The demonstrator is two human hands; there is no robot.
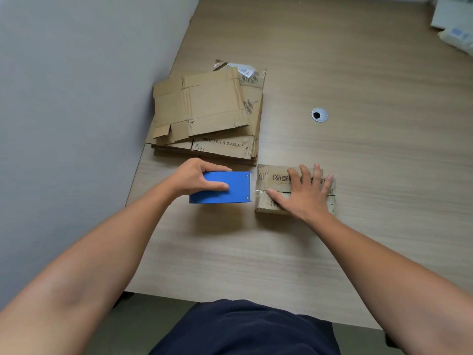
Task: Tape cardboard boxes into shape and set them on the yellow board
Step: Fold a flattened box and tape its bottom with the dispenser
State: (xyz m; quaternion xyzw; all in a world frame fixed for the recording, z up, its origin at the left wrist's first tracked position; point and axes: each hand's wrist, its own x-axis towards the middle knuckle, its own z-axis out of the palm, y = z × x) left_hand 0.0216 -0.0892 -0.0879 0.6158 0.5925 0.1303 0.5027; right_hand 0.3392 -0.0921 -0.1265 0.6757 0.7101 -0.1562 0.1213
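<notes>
A small folded cardboard box [268, 176] with black print stands on the wooden table [332, 247], flaps closed on top. My right hand [304, 194] lies flat on it with fingers spread, pressing the flaps down. My left hand [198, 179] grips a blue tape dispenser [230, 188] just left of the box. A short strip of clear tape [259, 193] runs from the dispenser onto the box's left edge at the seam. No yellow board is in view.
A stack of flattened cardboard boxes [207, 114] lies behind the dispenser, against the grey wall [76, 98] at the table's left edge. A round cable grommet [319, 115] sits in the table further back. White packages [455, 26] lie at the far right corner.
</notes>
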